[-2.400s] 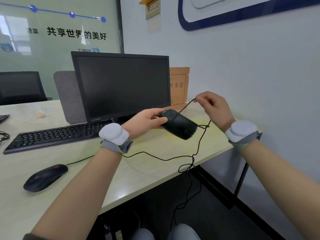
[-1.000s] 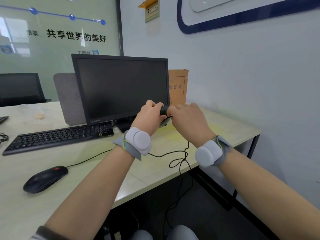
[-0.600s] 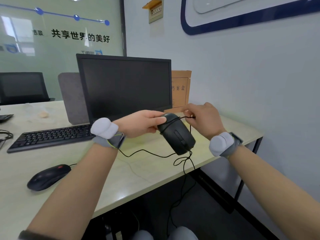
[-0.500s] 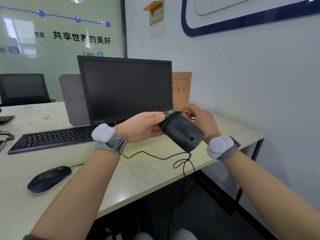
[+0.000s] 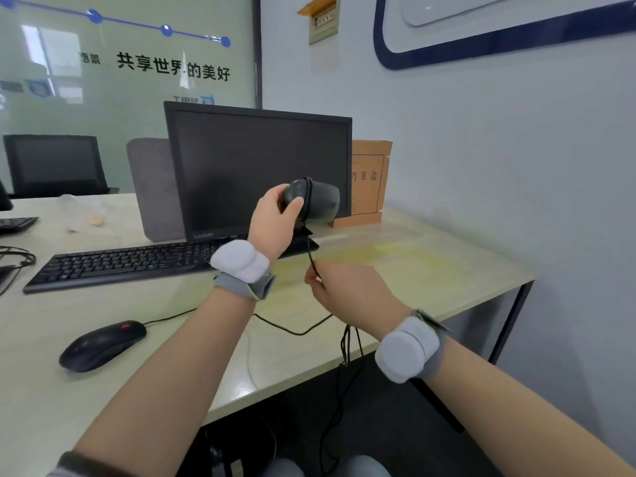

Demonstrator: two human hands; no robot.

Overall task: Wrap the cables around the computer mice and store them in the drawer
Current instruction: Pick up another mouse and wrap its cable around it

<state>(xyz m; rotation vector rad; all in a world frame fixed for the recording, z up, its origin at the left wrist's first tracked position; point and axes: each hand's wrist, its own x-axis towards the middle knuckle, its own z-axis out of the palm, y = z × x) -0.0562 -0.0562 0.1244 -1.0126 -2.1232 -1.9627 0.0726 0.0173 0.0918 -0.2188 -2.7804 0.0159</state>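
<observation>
My left hand (image 5: 272,222) grips a black mouse (image 5: 315,200) raised in front of the monitor, with loops of its black cable (image 5: 309,249) around the body. From the mouse the cable drops down to my right hand (image 5: 347,290), which pinches it low over the desk. Past my right hand the cable hangs over the desk's front edge toward the floor. A second black mouse (image 5: 101,344) with a red wheel lies on the desk at the left, its own cable (image 5: 292,330) trailing right. No drawer is in view.
A black monitor (image 5: 258,166) and keyboard (image 5: 120,265) stand on the pale desk (image 5: 430,270). A brown file box (image 5: 370,182) leans by the right wall. A grey chair back and another monitor are at the far left. The desk's right corner is near my right wrist.
My left hand lifted the mouse higher and turned it. My right hand came away from the mouse and dropped down along the cable, pulling it taut below.
</observation>
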